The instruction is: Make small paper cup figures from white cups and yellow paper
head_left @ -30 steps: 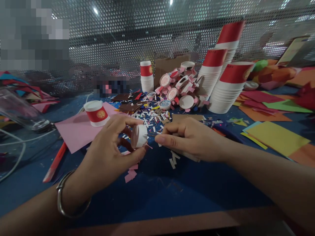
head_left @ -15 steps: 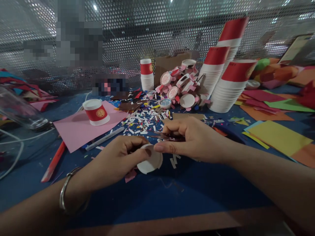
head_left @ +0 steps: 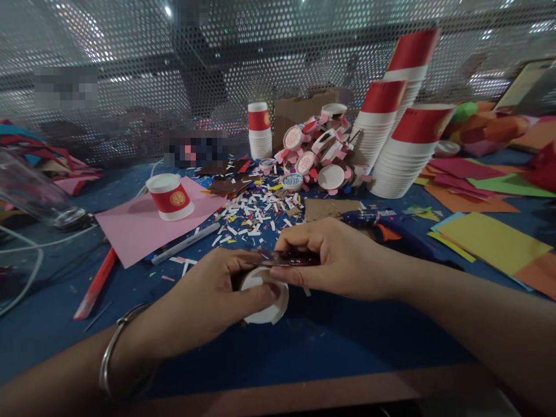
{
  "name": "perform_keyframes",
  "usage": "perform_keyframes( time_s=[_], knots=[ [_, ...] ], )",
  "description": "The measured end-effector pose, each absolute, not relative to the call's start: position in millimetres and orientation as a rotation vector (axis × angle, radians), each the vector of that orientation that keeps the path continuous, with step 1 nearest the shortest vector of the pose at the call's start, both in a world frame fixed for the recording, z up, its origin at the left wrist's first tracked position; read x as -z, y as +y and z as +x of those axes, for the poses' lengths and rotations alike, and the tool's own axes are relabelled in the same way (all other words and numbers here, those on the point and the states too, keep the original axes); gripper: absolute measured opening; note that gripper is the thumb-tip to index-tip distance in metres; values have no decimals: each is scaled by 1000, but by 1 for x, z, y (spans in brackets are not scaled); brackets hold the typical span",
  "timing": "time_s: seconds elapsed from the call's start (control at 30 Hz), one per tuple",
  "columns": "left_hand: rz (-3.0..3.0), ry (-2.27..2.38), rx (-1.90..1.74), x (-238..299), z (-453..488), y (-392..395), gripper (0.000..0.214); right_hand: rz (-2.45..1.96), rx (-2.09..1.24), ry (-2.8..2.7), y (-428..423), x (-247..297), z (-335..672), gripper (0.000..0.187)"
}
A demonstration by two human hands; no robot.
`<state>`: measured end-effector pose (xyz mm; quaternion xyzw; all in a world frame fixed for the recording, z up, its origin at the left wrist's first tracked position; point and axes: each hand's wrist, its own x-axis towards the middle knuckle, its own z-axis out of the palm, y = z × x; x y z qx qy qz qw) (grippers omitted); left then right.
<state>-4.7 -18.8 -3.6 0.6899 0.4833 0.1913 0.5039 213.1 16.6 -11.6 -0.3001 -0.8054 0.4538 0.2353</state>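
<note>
Between the thumb and fingers of my left hand [head_left: 217, 289] is a white round paper-cup bottom [head_left: 259, 310], its rim cut unevenly at the lower edge. My right hand [head_left: 330, 258] is closed around a thin, dark, shiny blade-like tool [head_left: 286, 258]. Its exact kind is hard to make out, and the fingers hide part of it. The tool lies across the far side of the cup bottom, its tip close to my left fingers. My right thumb is at the disc's upper right edge.
White paper snippets [head_left: 256, 211] litter the blue table. A red-and-white paper cup [head_left: 171, 197] stands on pink paper [head_left: 125, 237]. Cup stacks [head_left: 402, 156] and a pile of cut cup bottoms [head_left: 313, 150] are behind. A glue gun [head_left: 373, 219] and coloured papers [head_left: 495, 240] lie right.
Both hands have moved slightly toward me, with the cup bottom. The dark tool now lies flatter across its far edge. More of the glue gun behind my right hand shows.
</note>
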Motion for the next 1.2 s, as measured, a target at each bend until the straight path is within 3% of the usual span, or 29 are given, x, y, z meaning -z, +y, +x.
perform_keyframes(
  time_s=[0.5,0.73,0.87,1.2],
  knots=[
    [1478,1125,-276,9,-10,-17,23,-765,-1549,-2176,16,12,210,21],
    [1325,1116,-422,8,-3,-17,16,-801,-1480,-2166,20,10,212,20],
    [1404,1168,-515,5,-7,-14,26,-852,-1381,-2172,22,11,214,19],
    [1477,1093,-456,7,-10,-13,24,-812,-1473,-2145,17,14,212,18]
  ],
)
